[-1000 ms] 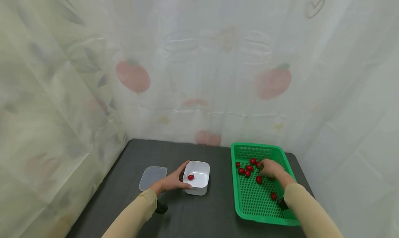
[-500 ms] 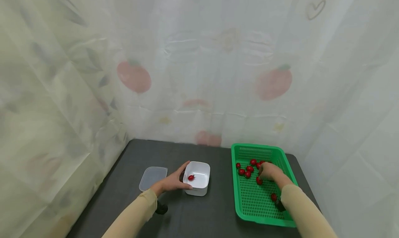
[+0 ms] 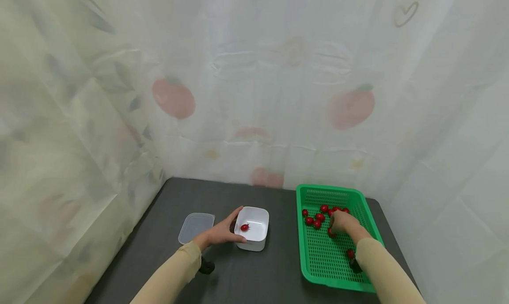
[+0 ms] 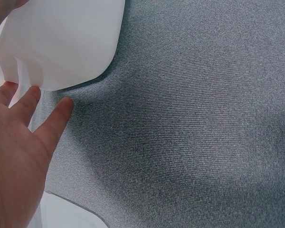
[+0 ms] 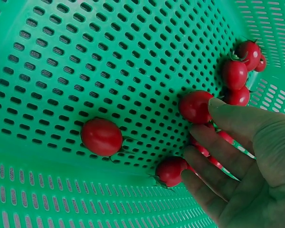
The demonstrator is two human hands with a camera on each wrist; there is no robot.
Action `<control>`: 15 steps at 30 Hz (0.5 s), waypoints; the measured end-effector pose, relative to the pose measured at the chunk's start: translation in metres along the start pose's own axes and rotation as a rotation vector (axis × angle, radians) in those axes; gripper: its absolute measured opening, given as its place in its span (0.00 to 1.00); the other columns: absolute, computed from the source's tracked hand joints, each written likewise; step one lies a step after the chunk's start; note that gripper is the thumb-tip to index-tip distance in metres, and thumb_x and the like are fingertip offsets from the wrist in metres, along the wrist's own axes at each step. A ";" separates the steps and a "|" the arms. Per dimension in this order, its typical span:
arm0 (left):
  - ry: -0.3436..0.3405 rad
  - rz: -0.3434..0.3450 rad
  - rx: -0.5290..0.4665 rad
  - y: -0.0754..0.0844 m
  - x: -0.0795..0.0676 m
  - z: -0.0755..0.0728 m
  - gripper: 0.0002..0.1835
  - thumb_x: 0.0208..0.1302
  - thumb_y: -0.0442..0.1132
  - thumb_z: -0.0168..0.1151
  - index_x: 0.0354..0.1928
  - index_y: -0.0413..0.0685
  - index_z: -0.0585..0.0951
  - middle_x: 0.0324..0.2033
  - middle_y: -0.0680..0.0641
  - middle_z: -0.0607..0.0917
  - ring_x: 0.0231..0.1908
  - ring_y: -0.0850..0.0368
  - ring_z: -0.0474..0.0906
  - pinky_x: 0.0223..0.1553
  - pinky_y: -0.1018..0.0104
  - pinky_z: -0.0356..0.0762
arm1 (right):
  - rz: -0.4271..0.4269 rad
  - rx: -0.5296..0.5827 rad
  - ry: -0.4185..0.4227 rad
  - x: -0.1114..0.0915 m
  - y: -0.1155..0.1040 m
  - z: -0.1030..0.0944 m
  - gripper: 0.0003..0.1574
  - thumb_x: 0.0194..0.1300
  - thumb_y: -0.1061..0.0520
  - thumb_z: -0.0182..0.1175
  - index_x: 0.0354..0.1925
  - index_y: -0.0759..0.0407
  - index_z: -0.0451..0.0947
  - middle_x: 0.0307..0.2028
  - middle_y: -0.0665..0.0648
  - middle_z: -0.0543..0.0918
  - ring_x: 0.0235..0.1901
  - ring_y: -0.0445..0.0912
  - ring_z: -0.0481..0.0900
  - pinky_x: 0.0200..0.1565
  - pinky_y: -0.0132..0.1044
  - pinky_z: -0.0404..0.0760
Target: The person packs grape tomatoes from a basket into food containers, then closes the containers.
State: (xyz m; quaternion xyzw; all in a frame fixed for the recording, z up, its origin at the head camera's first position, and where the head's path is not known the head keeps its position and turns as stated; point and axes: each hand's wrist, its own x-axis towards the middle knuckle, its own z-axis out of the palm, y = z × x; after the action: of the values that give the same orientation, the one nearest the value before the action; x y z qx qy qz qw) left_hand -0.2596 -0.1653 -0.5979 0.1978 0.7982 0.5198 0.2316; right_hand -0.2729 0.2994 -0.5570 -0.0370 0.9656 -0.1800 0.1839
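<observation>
**Right hand (image 3: 347, 224) right at a tomato (image 5: 194, 107), mid-basket (image 3: 302, 233)**

So this tomato lies just past the tip of the right thumb (image 5: 232, 114), which overlaps its edge, with the fingers (image 5: 211, 141) loosely spread close beside it. Honestly can't tell if that's a real pinch, and its long axis is hard to call too. Left hand (image 3: 220, 232) is way farther off, gripping the tub (image 3: 252, 245) left of the basket, another tomato (image 3: 244, 227) inside.
</observation>
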 end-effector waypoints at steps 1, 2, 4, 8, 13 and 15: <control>0.001 -0.001 0.004 0.000 0.000 0.000 0.62 0.59 0.43 0.78 0.83 0.52 0.41 0.79 0.37 0.52 0.75 0.37 0.53 0.70 0.36 0.55 | -0.002 0.000 -0.004 0.000 0.000 0.001 0.06 0.61 0.66 0.69 0.38 0.60 0.82 0.36 0.55 0.81 0.32 0.49 0.74 0.33 0.44 0.75; 0.003 -0.003 0.009 0.000 0.000 0.000 0.62 0.59 0.43 0.78 0.83 0.53 0.42 0.79 0.37 0.52 0.75 0.37 0.53 0.70 0.35 0.54 | -0.010 -0.005 -0.001 0.000 0.001 0.001 0.07 0.61 0.66 0.69 0.39 0.59 0.82 0.37 0.55 0.81 0.33 0.49 0.75 0.33 0.45 0.77; 0.007 -0.009 0.018 -0.001 0.000 0.000 0.62 0.59 0.43 0.78 0.83 0.53 0.42 0.78 0.38 0.52 0.75 0.37 0.53 0.70 0.34 0.54 | -0.019 -0.011 0.000 0.001 0.002 0.002 0.08 0.62 0.66 0.69 0.39 0.59 0.83 0.38 0.55 0.82 0.33 0.50 0.76 0.35 0.46 0.78; 0.009 -0.014 0.016 -0.002 0.001 0.000 0.62 0.59 0.43 0.78 0.83 0.54 0.42 0.78 0.38 0.53 0.75 0.37 0.53 0.70 0.33 0.53 | -0.036 -0.007 -0.007 0.001 0.002 0.003 0.09 0.62 0.68 0.67 0.40 0.59 0.83 0.39 0.55 0.82 0.34 0.50 0.76 0.36 0.47 0.79; 0.005 -0.004 0.005 -0.003 0.002 0.000 0.63 0.59 0.42 0.78 0.83 0.51 0.41 0.78 0.38 0.53 0.75 0.37 0.54 0.70 0.34 0.54 | -0.036 0.016 -0.030 0.002 0.003 0.003 0.09 0.61 0.69 0.68 0.40 0.58 0.83 0.39 0.54 0.82 0.35 0.50 0.76 0.36 0.47 0.79; 0.004 -0.004 0.007 -0.004 0.002 -0.001 0.63 0.59 0.42 0.78 0.83 0.51 0.41 0.78 0.38 0.53 0.74 0.37 0.54 0.70 0.34 0.54 | -0.034 0.022 -0.039 0.002 0.004 0.004 0.10 0.61 0.69 0.68 0.40 0.58 0.83 0.39 0.55 0.82 0.37 0.50 0.77 0.37 0.48 0.80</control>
State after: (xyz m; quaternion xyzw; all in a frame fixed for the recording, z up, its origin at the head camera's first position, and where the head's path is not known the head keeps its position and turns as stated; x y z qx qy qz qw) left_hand -0.2621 -0.1659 -0.6018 0.1960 0.8008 0.5171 0.2303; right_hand -0.2735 0.3014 -0.5621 -0.0547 0.9590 -0.1929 0.2001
